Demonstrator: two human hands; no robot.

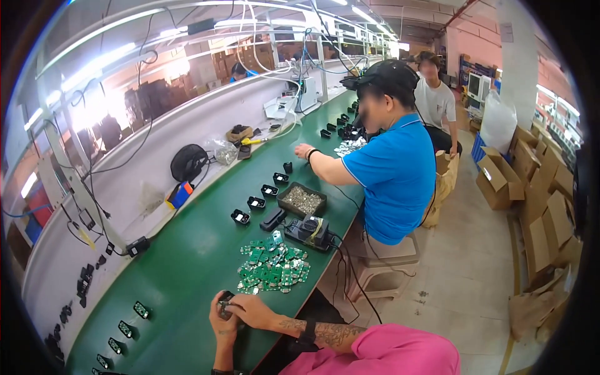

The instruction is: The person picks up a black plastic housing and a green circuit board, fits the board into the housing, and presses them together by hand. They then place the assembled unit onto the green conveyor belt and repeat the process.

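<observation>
Low in the middle, close to the table's near edge, my left hand (pixel 220 320) is wrapped round a small black plastic housing (pixel 225 295). My right hand (pixel 253 310) meets it from the right, its fingers pinched together against the housing; what lies under those fingertips is hidden. Just beyond my hands spreads a loose pile of green circuit boards (pixel 274 265). To the left a row of black housings fitted with green boards (pixel 142 309) runs toward the lower edge. Farther ahead stand several black housings with white pieces inside (pixel 256 202).
Beyond the boards sit a black corded device (pixel 309 231), a black handheld object (pixel 272 219) and a tray of small metal parts (pixel 312 194). A co-worker in a blue shirt (pixel 394 178) reaches over the green table (pixel 187 250). Cardboard boxes (pixel 500 178) line the right side.
</observation>
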